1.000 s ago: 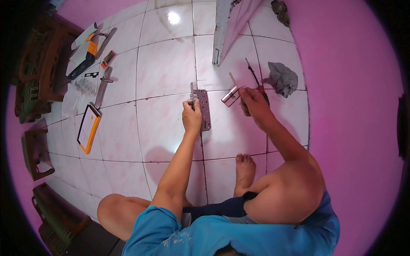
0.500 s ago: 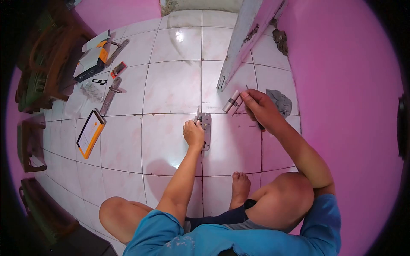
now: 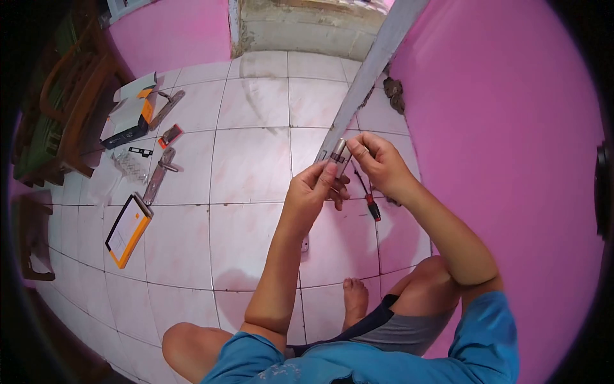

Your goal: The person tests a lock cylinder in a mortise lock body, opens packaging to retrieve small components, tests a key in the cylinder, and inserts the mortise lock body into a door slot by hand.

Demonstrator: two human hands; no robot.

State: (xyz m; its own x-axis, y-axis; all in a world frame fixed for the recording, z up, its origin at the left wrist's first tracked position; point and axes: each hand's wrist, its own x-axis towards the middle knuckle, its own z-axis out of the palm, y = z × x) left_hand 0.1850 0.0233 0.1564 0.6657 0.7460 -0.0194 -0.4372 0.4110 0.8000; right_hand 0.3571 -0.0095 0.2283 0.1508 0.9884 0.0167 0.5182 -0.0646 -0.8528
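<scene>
A silver lock cylinder (image 3: 339, 152) with a dark middle band is held up in front of me, tilted, just before the door edge. My left hand (image 3: 313, 189) grips its lower end between thumb and fingers. At the cylinder's upper right side, the fingers of my right hand (image 3: 378, 161) are pinched; whether a key sits between them I cannot tell. The mortise lock body (image 3: 305, 244) lies on the floor, mostly hidden behind my left hand and forearm. On the tiles below my right hand rests a screwdriver (image 3: 373, 208) with a red and black handle.
A door edge (image 3: 364, 83) stands ahead, and a pink wall (image 3: 499, 141) runs along my right. At left lie a handle plate (image 3: 158, 176), another handle (image 3: 169, 109), an open box (image 3: 128, 121), a small red package (image 3: 170, 136) and an orange-edged booklet (image 3: 128, 230). Wooden chairs stand beyond.
My left hand has let go of the lock body on the floor and risen to take hold of the cylinder. My right hand has moved slightly left. The view has tilted up.
</scene>
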